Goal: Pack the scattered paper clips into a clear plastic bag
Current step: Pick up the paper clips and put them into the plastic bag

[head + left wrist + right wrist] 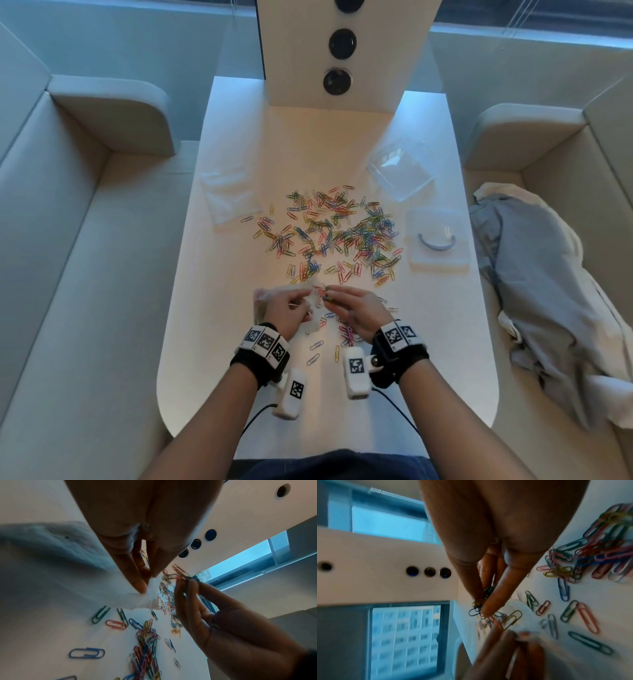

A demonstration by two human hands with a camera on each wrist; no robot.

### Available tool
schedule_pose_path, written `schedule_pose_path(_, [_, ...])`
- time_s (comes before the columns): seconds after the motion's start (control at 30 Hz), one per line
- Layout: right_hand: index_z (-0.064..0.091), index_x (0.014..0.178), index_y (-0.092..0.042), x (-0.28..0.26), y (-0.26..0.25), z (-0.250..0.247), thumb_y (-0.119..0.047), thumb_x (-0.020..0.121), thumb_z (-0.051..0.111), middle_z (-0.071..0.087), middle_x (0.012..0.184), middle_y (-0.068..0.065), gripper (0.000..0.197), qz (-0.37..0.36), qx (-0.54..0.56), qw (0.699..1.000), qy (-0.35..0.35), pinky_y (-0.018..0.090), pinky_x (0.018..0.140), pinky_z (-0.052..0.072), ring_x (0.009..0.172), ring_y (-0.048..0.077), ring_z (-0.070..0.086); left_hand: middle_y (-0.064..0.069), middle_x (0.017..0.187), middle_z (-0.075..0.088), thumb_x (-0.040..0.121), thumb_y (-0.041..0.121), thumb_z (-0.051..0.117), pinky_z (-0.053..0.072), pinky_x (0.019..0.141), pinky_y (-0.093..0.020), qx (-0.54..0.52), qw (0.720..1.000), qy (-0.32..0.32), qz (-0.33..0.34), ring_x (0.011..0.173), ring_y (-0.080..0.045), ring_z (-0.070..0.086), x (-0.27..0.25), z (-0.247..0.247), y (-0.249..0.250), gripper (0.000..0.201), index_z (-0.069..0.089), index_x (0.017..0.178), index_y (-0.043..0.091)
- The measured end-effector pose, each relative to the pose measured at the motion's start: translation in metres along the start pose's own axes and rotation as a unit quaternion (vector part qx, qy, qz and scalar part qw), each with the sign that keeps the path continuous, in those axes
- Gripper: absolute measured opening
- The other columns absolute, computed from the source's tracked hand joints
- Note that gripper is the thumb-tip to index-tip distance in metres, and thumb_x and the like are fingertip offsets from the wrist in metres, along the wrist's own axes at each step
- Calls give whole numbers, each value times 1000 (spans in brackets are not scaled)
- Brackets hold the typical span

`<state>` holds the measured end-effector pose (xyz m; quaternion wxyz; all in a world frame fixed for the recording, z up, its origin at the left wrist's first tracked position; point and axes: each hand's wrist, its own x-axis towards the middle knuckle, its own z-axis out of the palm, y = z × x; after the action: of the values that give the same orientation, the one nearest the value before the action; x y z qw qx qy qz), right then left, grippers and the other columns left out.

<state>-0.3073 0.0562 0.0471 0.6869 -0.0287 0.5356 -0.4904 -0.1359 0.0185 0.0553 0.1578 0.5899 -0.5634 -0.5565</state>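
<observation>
Many coloured paper clips (337,233) lie scattered across the middle of the white table (239,377). Near the front edge my left hand (291,310) pinches the rim of a small clear plastic bag (310,322), seen as crumpled film (147,599) in the left wrist view. My right hand (346,308) pinches a small bunch of clips (180,574) right at the bag's mouth; the same bunch (479,605) shows at my fingertips in the right wrist view. A few loose clips (315,351) lie between my wrists.
A flat stack of clear bags (229,195) lies at the left. An open clear plastic box (399,168) and its lid (436,240) stand at the right. A white upright panel with round holes (337,51) closes the back. Crumpled cloth (548,291) lies on the right seat.
</observation>
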Motion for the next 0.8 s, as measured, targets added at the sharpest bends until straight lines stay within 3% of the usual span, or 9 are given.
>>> schedule_pose_path(0.1, [69,100,10,7,14,14,10,84,64,72,96,26,16,-5,-94,995,43,32,81,60,89,32,72,4,77,71,92,10,63,41,73,5,19,1000,7,17,60,5,66,0,-1,-2,23,72,112,17])
schedule_pose_path(0.17, [70,100,9,13,23,17,11,85,62,71,96,28,17,-8,-150,986,76,36,86,59,91,34,72,7,73,73,89,21,63,50,94,-18,15,1000,3,24,66,-2,71,3,1,-13,24,72,104,38])
schedule_pose_path(0.27, [76,96,-3,14,29,23,5,79,67,75,89,17,21,-31,-263,960,91,41,88,58,87,25,73,11,72,74,80,39,59,48,101,-50,7,999,-4,40,70,-7,72,12,2,-36,26,66,90,62])
schedule_pose_path(0.43, [79,89,-15,-2,18,38,-9,82,66,74,76,4,15,-140,-539,824,102,17,55,54,59,4,66,10,79,76,77,43,55,40,105,-59,-23,997,-38,59,74,-11,74,4,-1,-34,27,66,91,62])
schedule_pose_path(0.5, [79,91,-17,-3,17,44,-8,87,57,74,82,5,24,-144,-636,755,70,27,66,56,68,15,66,14,79,75,78,40,56,38,106,-59,-27,997,-35,63,75,-11,74,0,-2,-33,27,66,89,63])
schedule_pose_path(0.57, [78,98,-18,-6,18,47,-4,88,49,74,94,7,33,-118,-688,715,36,25,71,51,77,18,63,30,87,70,84,31,59,38,107,-58,-27,997,-22,65,77,-9,74,-5,-4,-31,35,66,86,65])
schedule_pose_path(0.63, [76,105,-16,-11,18,48,-2,89,47,74,101,7,36,-131,-683,718,25,19,69,46,75,14,62,40,91,64,88,20,61,38,108,-55,-22,998,-9,66,75,-7,73,-9,-5,-28,42,67,86,62])
schedule_pose_path(0.73, [79,98,-18,-27,16,42,-6,87,55,76,94,1,29,-219,-608,758,89,17,71,52,68,4,60,6,75,72,91,10,60,50,100,-49,-51,998,1,42,77,-17,74,-13,-7,-23,29,73,104,31])
schedule_pose_path(0.8, [77,95,-23,-34,19,23,-14,82,65,74,86,-4,19,-233,-573,771,154,29,81,57,73,6,64,2,81,66,92,3,58,56,93,-42,-69,997,6,28,78,-24,72,-15,-9,-20,28,70,116,11])
